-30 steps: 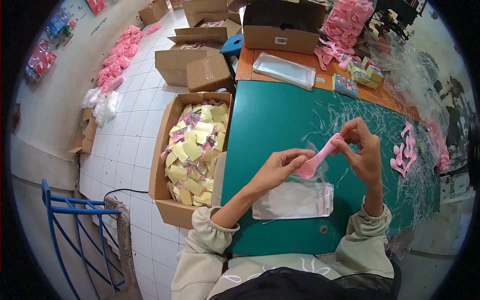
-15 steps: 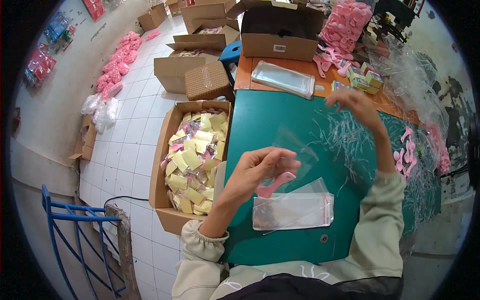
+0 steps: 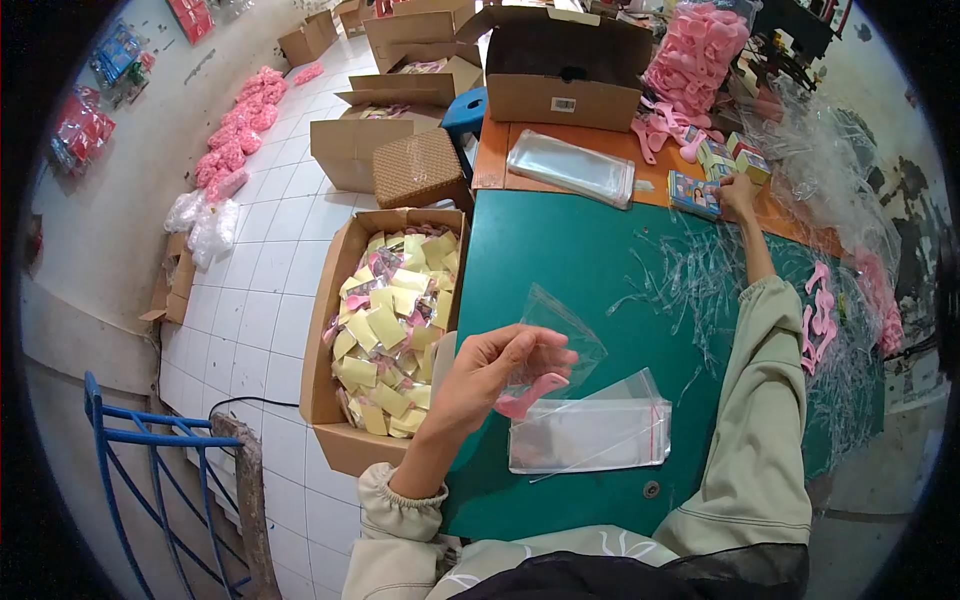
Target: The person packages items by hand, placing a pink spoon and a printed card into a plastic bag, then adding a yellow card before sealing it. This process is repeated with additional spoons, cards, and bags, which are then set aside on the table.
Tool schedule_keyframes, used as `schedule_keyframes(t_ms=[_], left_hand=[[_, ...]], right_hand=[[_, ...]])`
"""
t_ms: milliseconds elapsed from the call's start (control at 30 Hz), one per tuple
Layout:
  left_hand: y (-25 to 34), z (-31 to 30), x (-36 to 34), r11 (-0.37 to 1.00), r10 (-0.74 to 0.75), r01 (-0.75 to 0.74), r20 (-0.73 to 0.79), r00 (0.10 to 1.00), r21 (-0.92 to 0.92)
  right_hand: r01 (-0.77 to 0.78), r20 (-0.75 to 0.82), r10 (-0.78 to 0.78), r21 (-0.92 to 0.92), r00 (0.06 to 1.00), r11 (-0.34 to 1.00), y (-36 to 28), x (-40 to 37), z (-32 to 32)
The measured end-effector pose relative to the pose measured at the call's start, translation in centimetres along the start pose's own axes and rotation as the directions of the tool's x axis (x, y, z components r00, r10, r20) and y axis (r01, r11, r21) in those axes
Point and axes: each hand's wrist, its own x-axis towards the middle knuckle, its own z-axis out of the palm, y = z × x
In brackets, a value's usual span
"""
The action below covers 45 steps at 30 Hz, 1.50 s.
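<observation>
My left hand (image 3: 500, 370) is closed on a clear plastic bag (image 3: 572, 325), which sticks out past the fingertips over the table. A pink spoon (image 3: 530, 397) is held in the same hand, below the fingers. Under and to the right of that hand lies a stack of clear bags (image 3: 590, 440), one of them askew on top. My right hand (image 3: 738, 197) is stretched to the back right, its fingers pinched at the right edge of a stack of printed cards (image 3: 693, 194). Small yellow-and-white card bundles (image 3: 735, 158) stand just behind it.
A carton (image 3: 325, 400) full of packed bags stands left of the green table (image 3: 540, 240). Another clear bag stack (image 3: 570, 165) and a brown box (image 3: 565, 85) are at the back. Plastic strips (image 3: 690, 280) and pink spoons (image 3: 820, 315) lie at right.
My right hand has moved from above the table back to the card stack and its fingers have closed there. My left hand has shifted slightly left and down, still holding the bag and spoon.
</observation>
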Motion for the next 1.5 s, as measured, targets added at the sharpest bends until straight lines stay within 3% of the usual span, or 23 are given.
schedule_keyframes(t_ms=[167, 267, 367, 467, 533, 567, 667, 733, 800, 900, 1000, 1133, 1233, 1333, 1433, 1500], left_hand=[[0.1, 0.3, -0.3, 1.0, -0.019, 0.018, 0.016, 1.0, 0.021], [0.0, 0.5, -0.6, 1.0, 0.007, -0.007, 0.018, 1.0, 0.024], [0.1, 0.5, -1.1, 0.998, 0.014, -0.013, -0.018, 1.0, 0.064], [0.1, 0.2, -1.7, 0.998, 0.045, -0.045, 0.002, 0.999, 0.053], [0.4, 0.3, -2.1, 0.997, 0.038, -0.038, -0.008, 0.999, 0.071], [0.5, 0.4, -2.1, 0.996, 0.034, -0.034, -0.01, 0.999, 0.081], [0.6, 0.8, -1.8, 0.99, 0.01, -0.011, 0.008, 1.0, 0.138], [0.7, 1.2, -1.4, 0.993, -0.034, 0.03, 0.032, 0.999, 0.116], [0.7, 1.5, -0.9, 0.993, -0.062, 0.057, 0.054, 0.997, 0.102], [0.4, 1.8, -0.5, 0.994, -0.048, 0.038, 0.086, 0.995, 0.107], [-0.1, 1.7, -0.4, 0.991, 0.001, -0.015, 0.103, 0.995, 0.132], [0.0, 1.6, -0.6, 0.992, -0.018, 0.007, 0.085, 0.996, 0.124], [-0.1, 1.6, -0.7, 0.993, -0.03, 0.021, 0.08, 0.996, 0.115], [0.0, 1.5, -0.8, 0.987, -0.073, 0.064, 0.054, 0.996, 0.149], [-0.2, 1.6, -0.7, 0.975, -0.074, 0.062, 0.051, 0.996, 0.213], [-0.4, 1.6, -0.6, 0.971, -0.062, 0.047, 0.058, 0.996, 0.234]], right_hand=[[0.137, -0.246, -0.197, -0.241, 0.949, 0.961, -1.2, -1.3, -1.1], [0.244, -0.215, -0.228, 0.05, 0.95, 0.969, -5.5, -4.2, -4.7], [0.347, -0.251, -0.356, -0.081, 0.9, 0.934, -5.1, -5.8, -7.7], [0.158, -0.023, -0.17, 0.504, 0.985, 0.849, -8.7, -10.6, -12.3], [0.213, -0.22, -0.219, -0.051, 0.951, 0.976, -8.7, -12.5, -13.5], [0.173, -0.298, -0.278, -0.334, 0.913, 0.927, -8.7, -13.5, -14.2], [0.23, -0.075, -0.225, 0.068, 0.971, 0.971, -14.2, -18.6, -15.3], [0.284, 0.076, -0.328, 0.344, 0.942, 0.895, -18.8, -23.0, -15.5], [0.162, 0.276, -0.352, 0.534, 0.894, 0.83, -20.7, -25.7, -15.6], [0.258, 0.292, -0.481, 0.564, 0.826, 0.784, -23.2, -28.3, -15.5], [0.508, 0.267, -0.616, 0.377, 0.741, 0.774, -24.3, -29.0, -15.3], [0.527, 0.305, -0.673, 0.44, 0.674, 0.727, -24.6, -29.2, -14.9], [0.441, 0.32, -0.586, 0.422, 0.745, 0.792, -24.8, -29.4, -15.1], [0.536, 0.294, -0.676, 0.433, 0.676, 0.725, -24.7, -29.6, -14.4], [0.567, 0.371, -0.696, 0.406, 0.615, 0.717, -25.0, -29.8, -14.0], [0.58, 0.371, -0.695, 0.385, 0.615, 0.718, -25.0, -29.9, -14.0]])
